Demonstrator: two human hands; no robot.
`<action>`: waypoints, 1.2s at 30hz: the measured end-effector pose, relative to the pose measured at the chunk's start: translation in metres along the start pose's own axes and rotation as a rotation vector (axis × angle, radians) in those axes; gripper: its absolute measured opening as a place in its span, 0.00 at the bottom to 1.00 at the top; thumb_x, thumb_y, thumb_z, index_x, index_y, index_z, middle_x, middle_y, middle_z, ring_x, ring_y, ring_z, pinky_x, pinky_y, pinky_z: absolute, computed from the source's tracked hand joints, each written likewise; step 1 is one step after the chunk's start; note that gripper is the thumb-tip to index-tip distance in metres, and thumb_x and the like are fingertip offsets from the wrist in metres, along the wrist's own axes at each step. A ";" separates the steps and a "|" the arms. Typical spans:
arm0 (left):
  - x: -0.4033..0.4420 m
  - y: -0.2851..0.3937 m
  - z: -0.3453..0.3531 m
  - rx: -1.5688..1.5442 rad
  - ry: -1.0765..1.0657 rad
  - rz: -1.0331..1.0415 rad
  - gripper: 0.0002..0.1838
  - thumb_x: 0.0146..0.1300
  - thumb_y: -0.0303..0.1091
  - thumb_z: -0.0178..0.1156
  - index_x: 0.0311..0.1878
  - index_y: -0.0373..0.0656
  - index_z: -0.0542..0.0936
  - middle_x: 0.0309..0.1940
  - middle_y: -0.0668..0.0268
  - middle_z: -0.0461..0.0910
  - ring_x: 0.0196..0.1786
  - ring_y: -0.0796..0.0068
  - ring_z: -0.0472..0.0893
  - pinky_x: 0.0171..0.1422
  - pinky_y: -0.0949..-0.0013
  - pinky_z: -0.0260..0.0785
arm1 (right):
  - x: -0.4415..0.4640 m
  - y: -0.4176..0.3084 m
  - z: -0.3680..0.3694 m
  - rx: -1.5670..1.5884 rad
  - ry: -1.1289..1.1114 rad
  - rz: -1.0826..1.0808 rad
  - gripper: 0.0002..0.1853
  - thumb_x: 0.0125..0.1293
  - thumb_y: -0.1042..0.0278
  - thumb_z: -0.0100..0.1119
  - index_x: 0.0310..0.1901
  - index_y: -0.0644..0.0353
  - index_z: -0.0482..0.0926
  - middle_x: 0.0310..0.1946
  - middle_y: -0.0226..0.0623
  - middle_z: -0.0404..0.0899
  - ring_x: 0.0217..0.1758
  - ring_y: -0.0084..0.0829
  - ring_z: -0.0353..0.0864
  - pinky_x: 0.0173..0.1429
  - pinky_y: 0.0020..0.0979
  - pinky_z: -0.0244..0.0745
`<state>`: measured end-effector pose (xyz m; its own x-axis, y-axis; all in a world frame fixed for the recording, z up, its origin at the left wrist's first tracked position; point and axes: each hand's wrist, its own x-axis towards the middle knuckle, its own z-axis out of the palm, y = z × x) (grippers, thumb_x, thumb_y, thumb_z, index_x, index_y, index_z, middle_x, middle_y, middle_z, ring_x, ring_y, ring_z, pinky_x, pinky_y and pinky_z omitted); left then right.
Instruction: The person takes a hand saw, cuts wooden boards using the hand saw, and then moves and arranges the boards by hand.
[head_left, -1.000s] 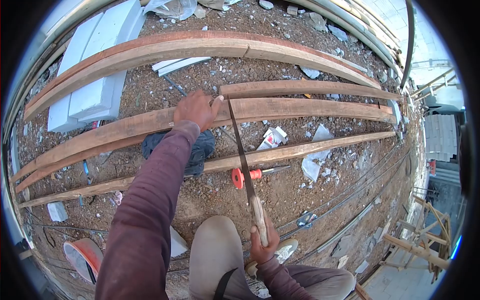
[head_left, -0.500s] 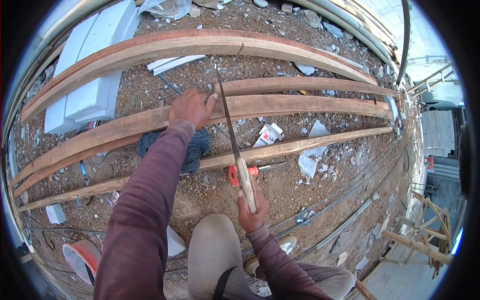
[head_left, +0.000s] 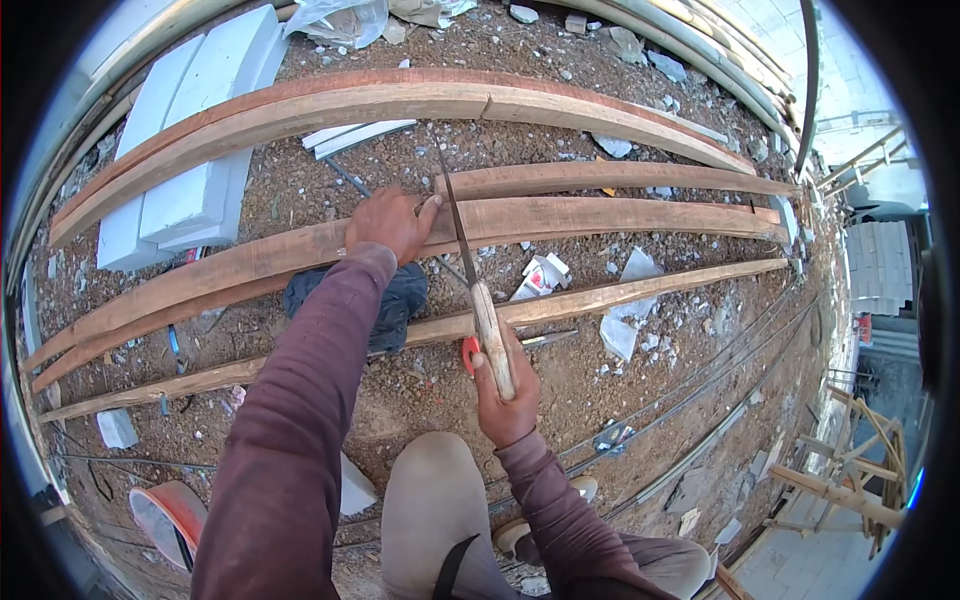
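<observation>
My right hand (head_left: 510, 398) is closed around the pale wooden handle of a handsaw (head_left: 490, 325). The saw's narrow dark blade points away from me and crosses a long wooden beam (head_left: 600, 216), just right of my left hand. My left hand (head_left: 386, 224) grips that beam from above, thumb toward the blade. Beyond it, the end of a shorter wooden beam (head_left: 590, 177) lies close to the blade. A dark plastic bag (head_left: 402, 308) sits under my left forearm. Partly hidden behind my right hand is a red-handled tool (head_left: 470, 354).
A thin beam (head_left: 640, 289) lies nearer me, and another pair of timbers (head_left: 400, 98) farther off. White blocks (head_left: 190, 195) stand at the left, a reddish bucket (head_left: 180, 512) at lower left. Plastic scraps (head_left: 622, 330) and rubble litter the dirt; thin rods (head_left: 690, 375) run along the right.
My right hand has pushed the saw forward, its handle now farther from me and covering more of the red-handled tool. My left hand keeps its grip on the beam.
</observation>
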<state>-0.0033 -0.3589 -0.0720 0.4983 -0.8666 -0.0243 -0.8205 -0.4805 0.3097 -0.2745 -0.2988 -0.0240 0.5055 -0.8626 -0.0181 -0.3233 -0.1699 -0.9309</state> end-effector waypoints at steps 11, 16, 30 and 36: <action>-0.002 0.000 0.002 -0.010 0.000 0.001 0.29 0.77 0.59 0.48 0.46 0.44 0.90 0.45 0.54 0.84 0.53 0.52 0.83 0.61 0.52 0.75 | 0.018 -0.014 0.006 -0.055 0.037 -0.048 0.28 0.72 0.71 0.63 0.71 0.71 0.71 0.56 0.56 0.84 0.57 0.42 0.87 0.60 0.37 0.79; 0.001 0.000 0.001 0.006 -0.029 -0.011 0.29 0.77 0.59 0.49 0.46 0.45 0.90 0.45 0.54 0.83 0.54 0.53 0.83 0.61 0.53 0.74 | -0.081 -0.022 -0.037 -0.130 0.016 -0.011 0.28 0.71 0.73 0.63 0.71 0.73 0.70 0.56 0.58 0.84 0.56 0.43 0.87 0.60 0.38 0.79; 0.009 -0.001 0.009 -0.074 -0.053 -0.058 0.32 0.78 0.60 0.48 0.44 0.37 0.88 0.45 0.47 0.81 0.53 0.45 0.82 0.57 0.46 0.73 | -0.134 -0.007 -0.043 -0.081 -0.018 0.127 0.32 0.73 0.68 0.63 0.76 0.60 0.66 0.64 0.50 0.80 0.61 0.50 0.85 0.62 0.39 0.80; 0.013 -0.030 0.051 -0.045 0.096 0.053 0.29 0.79 0.53 0.50 0.43 0.32 0.86 0.44 0.42 0.81 0.50 0.40 0.80 0.56 0.47 0.72 | -0.024 0.037 0.021 0.065 0.040 0.030 0.33 0.73 0.66 0.60 0.78 0.58 0.63 0.68 0.52 0.75 0.67 0.53 0.78 0.71 0.44 0.71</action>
<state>0.0135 -0.3622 -0.1300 0.4810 -0.8727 0.0840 -0.8339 -0.4259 0.3510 -0.2819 -0.2741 -0.0660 0.4636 -0.8854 -0.0332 -0.2845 -0.1133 -0.9520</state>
